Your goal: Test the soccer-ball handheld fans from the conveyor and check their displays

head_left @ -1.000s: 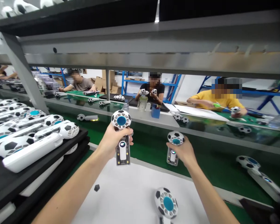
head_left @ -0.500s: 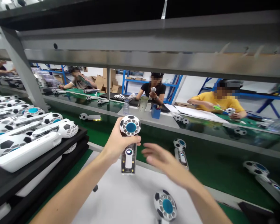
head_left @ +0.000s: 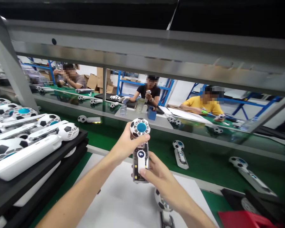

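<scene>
A handheld fan [head_left: 141, 154] with a football-patterned head and a blue centre stands upright before me. Its handle has a dark see-through front, a small round lit display and a white strip. My left hand [head_left: 130, 142] is closed round its neck, just below the head, thumb across the front. Lower down, my right hand [head_left: 158, 171] grips the handle from the right, its thumb pressed on the white strip. Below my hands a second football fan [head_left: 163, 202] lies on a white sheet [head_left: 118, 202], partly covered by my right forearm.
Black trays [head_left: 82, 139] stacked at left carry several football fans. More fans, such as one white fan [head_left: 180, 155], lie on the green belt [head_left: 204, 164] ahead. A grey shelf beam [head_left: 133, 57] crosses overhead. A red object [head_left: 244, 219] sits at lower right. Several co-workers sit opposite.
My right hand has come in from the side and closed on the fan's handle. The display's reading looks different. My view has shifted slightly; a red object now shows at lower right.
</scene>
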A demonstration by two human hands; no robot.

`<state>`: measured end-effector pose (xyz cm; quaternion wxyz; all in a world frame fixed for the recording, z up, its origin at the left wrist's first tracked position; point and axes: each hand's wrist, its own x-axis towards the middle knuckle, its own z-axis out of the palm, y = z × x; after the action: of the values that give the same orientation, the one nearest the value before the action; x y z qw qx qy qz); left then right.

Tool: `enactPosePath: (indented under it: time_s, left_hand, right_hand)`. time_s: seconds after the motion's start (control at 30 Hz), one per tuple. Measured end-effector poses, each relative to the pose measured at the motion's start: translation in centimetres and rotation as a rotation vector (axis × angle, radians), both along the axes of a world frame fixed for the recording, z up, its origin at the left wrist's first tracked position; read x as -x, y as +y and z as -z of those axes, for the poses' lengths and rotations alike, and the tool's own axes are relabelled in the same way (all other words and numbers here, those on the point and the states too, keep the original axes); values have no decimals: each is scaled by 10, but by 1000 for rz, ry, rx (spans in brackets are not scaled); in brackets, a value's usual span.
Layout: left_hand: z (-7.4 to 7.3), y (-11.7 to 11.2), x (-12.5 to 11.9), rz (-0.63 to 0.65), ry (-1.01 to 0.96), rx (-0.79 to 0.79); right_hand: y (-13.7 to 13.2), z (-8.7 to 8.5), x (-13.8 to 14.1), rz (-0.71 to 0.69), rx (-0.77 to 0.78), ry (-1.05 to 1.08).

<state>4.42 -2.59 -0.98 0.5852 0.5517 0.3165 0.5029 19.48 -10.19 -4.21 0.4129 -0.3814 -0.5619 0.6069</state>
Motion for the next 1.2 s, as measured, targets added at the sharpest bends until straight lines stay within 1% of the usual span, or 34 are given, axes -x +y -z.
enactPosePath:
  time_s: [0.1, 0.2, 0.3, 0.37, 0.47, 0.53, 0.6, 0.63, 0.67, 0.73, 0.83, 0.93, 1.0, 1.03, 1.1, 1.13, 1.2]
  left_hand:
    - [12, 15, 4, 113, 198, 47]
    - [28, 23, 2, 195, 429, 9]
    - [42, 25, -3, 301, 522, 18]
    - [48, 25, -6, 363, 591, 24]
    - [56, 27, -7, 420, 694, 37]
    - [60, 30, -7, 458, 770, 40]
    - [65, 33, -8, 484, 863, 17]
    - [67, 35, -7, 486, 915, -8]
    - [68, 36, -7, 483, 968, -42]
    - [70, 38, -5, 471, 1069, -122]
    - [68, 39, -1, 490, 1173, -212]
    - [62, 40, 3, 528, 1199, -218]
    - [59, 44, 8, 499, 1193, -195]
    - [58, 48, 11, 451, 1194, -181]
    - [59, 57, 22, 288, 1217, -154]
    - [60, 63, 28, 183, 1238, -141]
    - [62, 75, 41, -19, 1285, -120]
  right_hand:
    - [-3, 1, -7, 82, 38, -202]
    - [-7, 7, -16, 141, 72, -448]
    - [-7, 7, -26, 187, -44, -756]
    - [-3, -1, -34, 272, -120, -891]
    - [11, -22, -45, 361, -165, -891]
    - [26, -37, -50, 371, -202, -858]
    - [46, -44, -52, 350, -240, -822]
    - [57, -44, -53, 334, -255, -810]
    - [70, -41, -53, 318, -267, -805]
    - [96, -26, -54, 288, -287, -820]
    - [127, 9, -54, 232, -321, -887]
    - [140, 46, -50, 139, -312, -951]
    - [142, 64, -47, 94, -288, -980]
    - [142, 70, -46, 88, -279, -990]
    - [141, 73, -46, 113, -268, -992]
    - [140, 70, -48, 141, -265, -982]
    - [140, 58, -58, 226, -258, -932]
